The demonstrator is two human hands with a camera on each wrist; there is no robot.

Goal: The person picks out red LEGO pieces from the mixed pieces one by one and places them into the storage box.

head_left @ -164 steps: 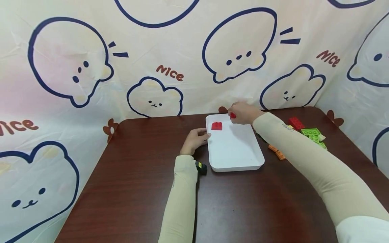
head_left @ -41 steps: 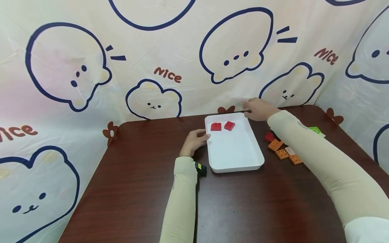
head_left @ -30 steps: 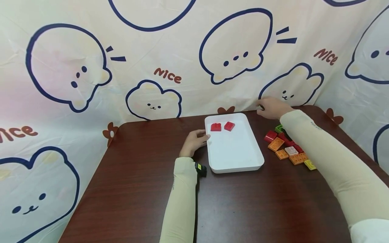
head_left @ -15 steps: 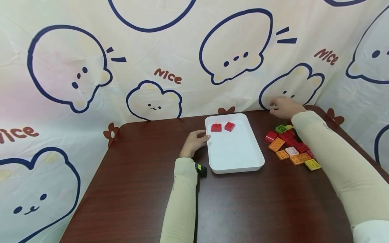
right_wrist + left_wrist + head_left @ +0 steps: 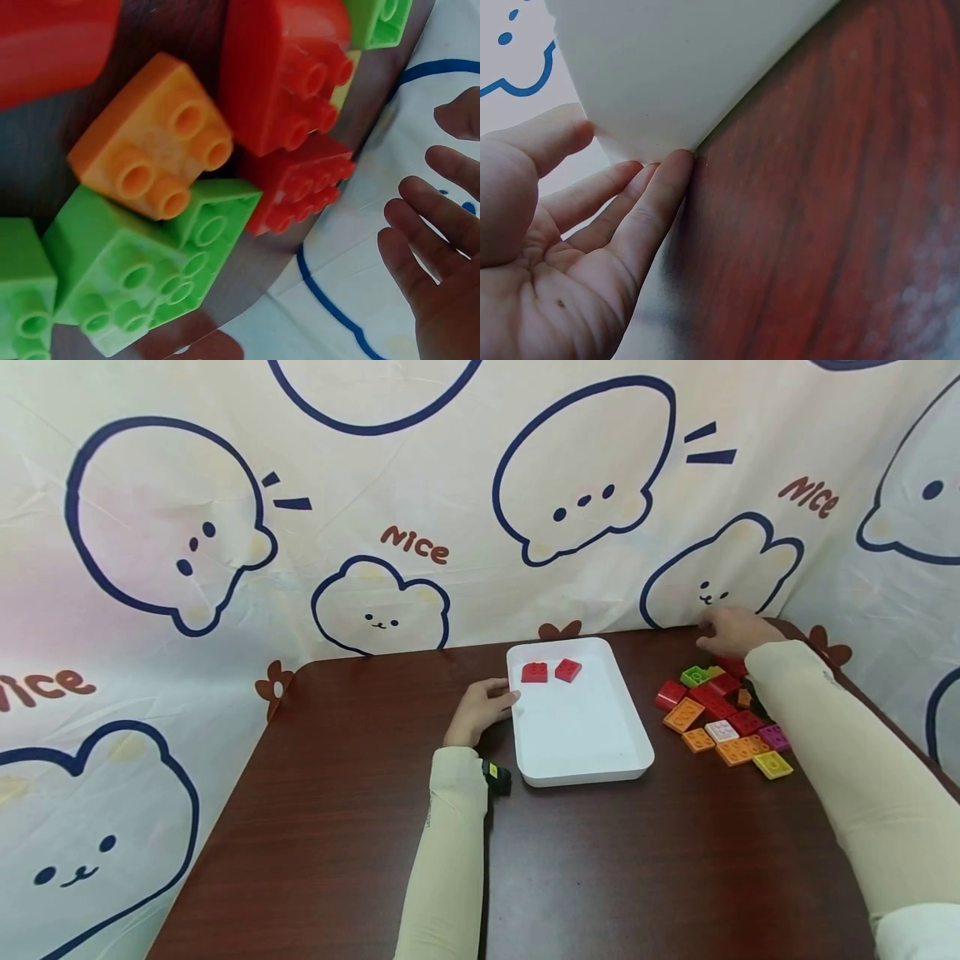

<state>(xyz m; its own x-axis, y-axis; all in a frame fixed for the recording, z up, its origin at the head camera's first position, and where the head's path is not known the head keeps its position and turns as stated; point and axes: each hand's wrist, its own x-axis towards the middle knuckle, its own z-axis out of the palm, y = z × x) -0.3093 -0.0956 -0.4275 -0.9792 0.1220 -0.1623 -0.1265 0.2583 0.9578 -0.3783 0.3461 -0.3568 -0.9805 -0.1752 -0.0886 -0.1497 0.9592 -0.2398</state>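
Note:
In the head view, my left hand [image 5: 477, 713] rests against the left side of a white tray [image 5: 581, 735]. The left wrist view shows its thumb at the rim and its fairly straight fingers touching the outer wall. Two red toy bricks lie in the far end of the tray, one brick [image 5: 535, 672] at left and a tilted brick [image 5: 567, 670] beside it. My right hand [image 5: 442, 225] holds nothing; its fingers are spread and loosely bent. It hovers over the far side of the brick pile, nearest a red brick [image 5: 300, 180].
Loose toy bricks lie right of the tray: an orange brick [image 5: 683, 715], a white brick [image 5: 722, 731], a yellow brick [image 5: 772, 765], and several red and green ones. My right sleeve [image 5: 832, 768] covers part of the pile. A printed curtain [image 5: 480, 493] backs the brown table [image 5: 337, 827].
Earlier my right hand held a red brick over the tray; that brick now lies inside. The hand has since moved right to the pile. My left hand stays at the tray.

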